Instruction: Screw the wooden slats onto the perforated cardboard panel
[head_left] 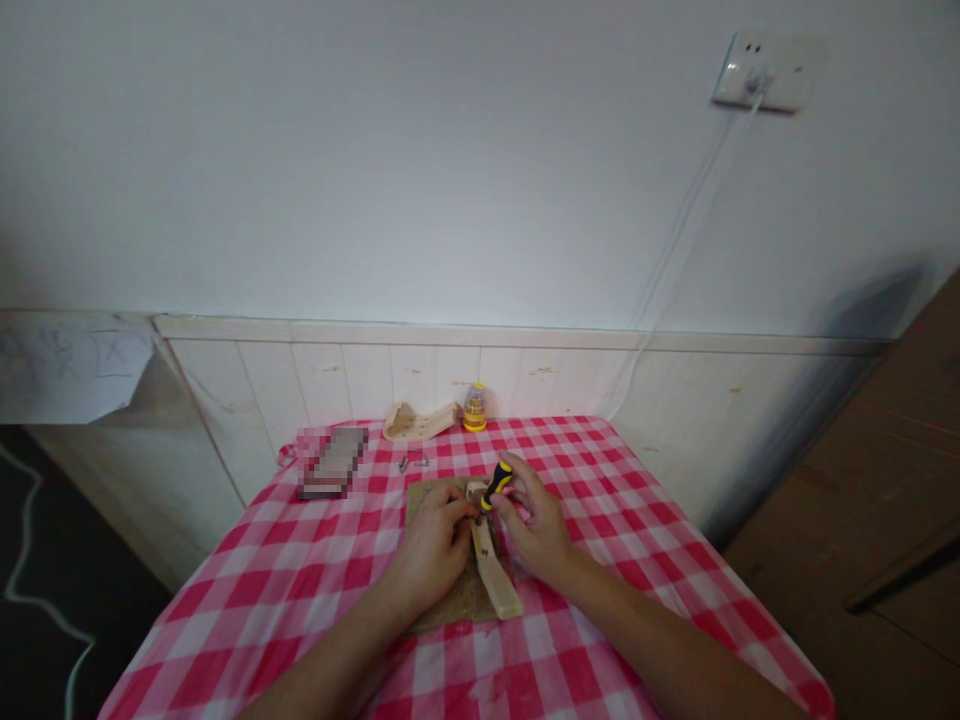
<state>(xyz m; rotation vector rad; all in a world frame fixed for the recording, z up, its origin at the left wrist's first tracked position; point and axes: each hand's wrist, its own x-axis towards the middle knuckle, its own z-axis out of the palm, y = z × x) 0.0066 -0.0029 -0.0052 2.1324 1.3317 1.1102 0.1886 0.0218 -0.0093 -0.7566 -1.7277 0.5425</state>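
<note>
My right hand [534, 520] is closed around a black and yellow screwdriver [496, 484], whose tip points down at a light wooden piece [493, 574]. That piece lies on a brown board [424, 497] in the middle of the checked table. My left hand [436, 540] rests on the board with its fingers pinched at the wooden piece's upper end, right beside the screwdriver tip. What the fingertips pinch is too small to make out.
On the red and white checked tablecloth [600, 500], a second curved wooden part [417, 421] and a yellow bit holder [474, 407] stand at the far edge by the wall. Small metal fittings [412, 461] and a blurred flat object [331, 462] lie left of centre.
</note>
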